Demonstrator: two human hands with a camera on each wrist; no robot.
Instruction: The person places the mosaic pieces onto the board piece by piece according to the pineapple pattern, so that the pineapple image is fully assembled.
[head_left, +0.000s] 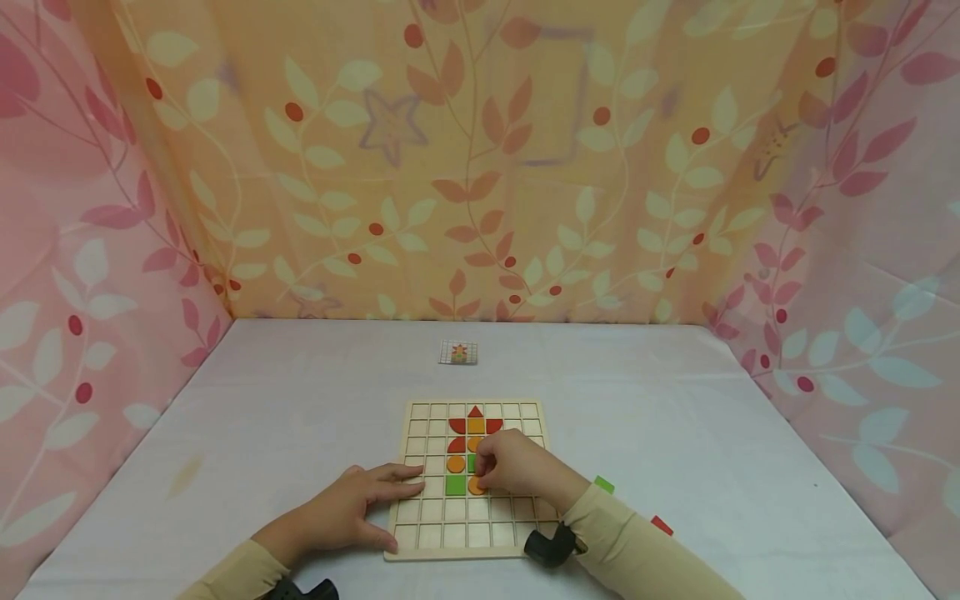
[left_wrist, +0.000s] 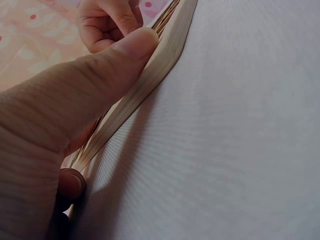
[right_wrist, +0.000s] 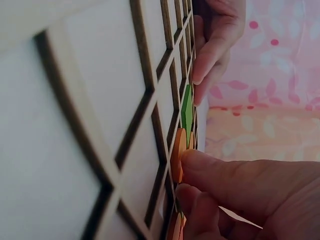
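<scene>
With the left hand [head_left: 356, 504] outstretched to steady the board [head_left: 432, 535] from nine o'clock, the right hand [head_left: 519, 463], its grip pinching the disc [head_left: 474, 486] at three o'clock of the green square [head_left: 455, 485], should seat it flat.

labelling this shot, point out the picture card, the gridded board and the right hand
picture card [head_left: 458, 352], head view, middle of its face
gridded board [head_left: 432, 535], head view, bare cell, bottom row
right hand [head_left: 523, 465], head view, back of the hand
</scene>
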